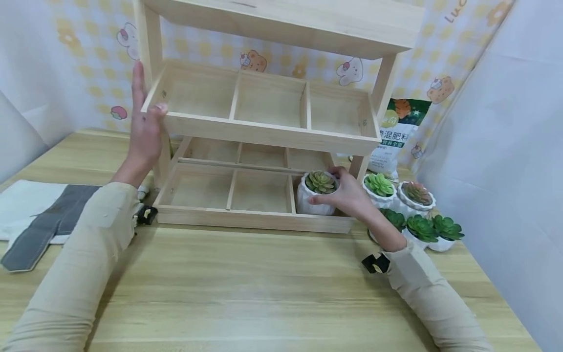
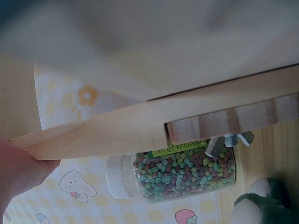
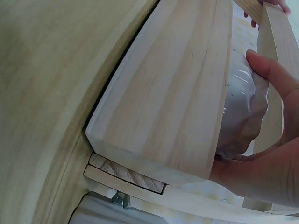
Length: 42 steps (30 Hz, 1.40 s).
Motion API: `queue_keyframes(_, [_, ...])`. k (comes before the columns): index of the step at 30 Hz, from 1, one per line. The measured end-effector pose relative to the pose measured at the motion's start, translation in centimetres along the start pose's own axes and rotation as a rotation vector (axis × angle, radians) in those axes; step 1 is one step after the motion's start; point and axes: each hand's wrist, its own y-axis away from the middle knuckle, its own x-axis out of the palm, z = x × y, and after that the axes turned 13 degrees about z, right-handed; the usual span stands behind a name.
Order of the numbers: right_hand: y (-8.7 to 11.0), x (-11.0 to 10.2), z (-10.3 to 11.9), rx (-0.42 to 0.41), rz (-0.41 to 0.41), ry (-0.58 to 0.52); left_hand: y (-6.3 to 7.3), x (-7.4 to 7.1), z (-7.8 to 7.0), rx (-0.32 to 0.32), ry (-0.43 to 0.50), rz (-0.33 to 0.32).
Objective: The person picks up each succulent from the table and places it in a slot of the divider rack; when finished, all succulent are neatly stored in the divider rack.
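Note:
A light wooden tiered shelf (image 1: 264, 221) with divided trays stands on the table. My left hand (image 1: 147, 129) grips its left side at the middle tray's corner, thumb at the front and a finger pointing up along the post. In the left wrist view, part of that hand (image 2: 18, 168) meets the wooden post. My right hand (image 1: 347, 195) holds a white ribbed pot (image 1: 310, 203) with a green succulent (image 1: 320, 182), in the bottom tray's right compartment. The right wrist view shows thumb and fingers around the pot (image 3: 243, 98), partly behind the tray's front board (image 3: 163, 88).
Several potted succulents (image 1: 413, 203) cluster right of the shelf, before a fertilizer bag (image 1: 389, 142). Grey-and-white cloth gloves (image 1: 48, 215) lie at left. A white-capped jar of colored pellets (image 2: 182, 172) is beside the shelf's left side.

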Motion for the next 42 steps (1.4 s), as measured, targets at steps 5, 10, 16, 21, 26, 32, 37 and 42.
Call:
queue_keyframes(5, [-0.1, 0.2, -0.2, -0.012, 0.024, 0.007, -0.1, 0.0, 0.0, 0.021, -0.006, -0.008])
queue_keyframes(10, [0.2, 0.2, -0.5, 0.01, 0.09, 0.046, -0.1, 0.1, -0.1, 0.004, -0.01, -0.001])
queue_keyframes(16, [1.3, -0.3, -0.1, -0.09, 0.232, -0.006, 0.7, -0.6, -0.3, -0.068, -0.06, -0.014])
queue_keyframes(21, [4.5, -2.9, 0.0, -0.147, 0.333, -0.01, 1.0, -0.8, -0.3, -0.044, -0.013, -0.006])
queue_keyframes(26, [8.5, -7.6, -1.7, -0.236, 0.413, 0.076, 0.2, -0.1, 0.0, -0.017, 0.007, 0.002])
queue_keyframes(32, [11.2, -13.0, -5.3, -0.23, 0.407, 0.048, 0.0, 0.3, 0.2, -0.047, -0.017, -0.001])
queue_keyframes(37, [11.5, -15.5, -8.5, 0.007, 0.234, 0.173, -0.1, 0.2, 0.5, -0.045, 0.004, 0.003])
queue_keyframes(42, [11.1, -16.6, -10.8, 0.18, 0.161, 0.235, -0.2, 0.2, 0.4, -0.031, 0.075, 0.008])
